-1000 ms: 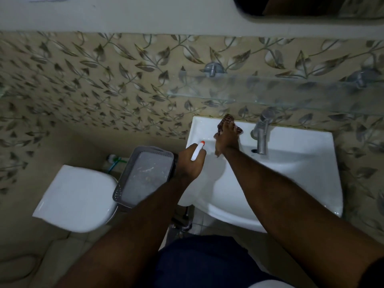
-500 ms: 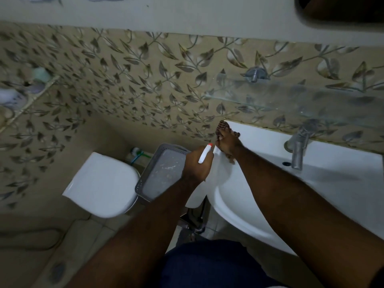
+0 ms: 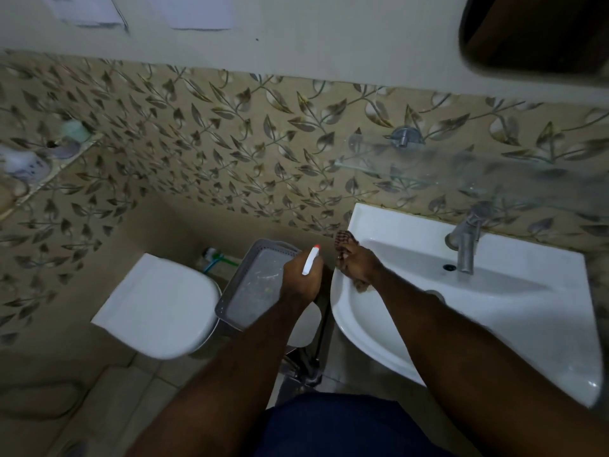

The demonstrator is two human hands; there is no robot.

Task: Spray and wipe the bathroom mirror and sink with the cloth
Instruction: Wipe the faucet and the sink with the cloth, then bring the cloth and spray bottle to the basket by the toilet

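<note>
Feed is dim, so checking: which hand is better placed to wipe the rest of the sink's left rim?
Right. The right hand already presses the checked cloth on the sink at its left rim. The left hand is shut on the spray bottle, off the basin over the grey basket.

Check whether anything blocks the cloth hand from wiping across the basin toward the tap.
Nothing visible does. The right hand presses the cloth on the sink at its left rim; the basin between it and the tap is bare. The left hand holds the spray bottle off to the left.
</note>
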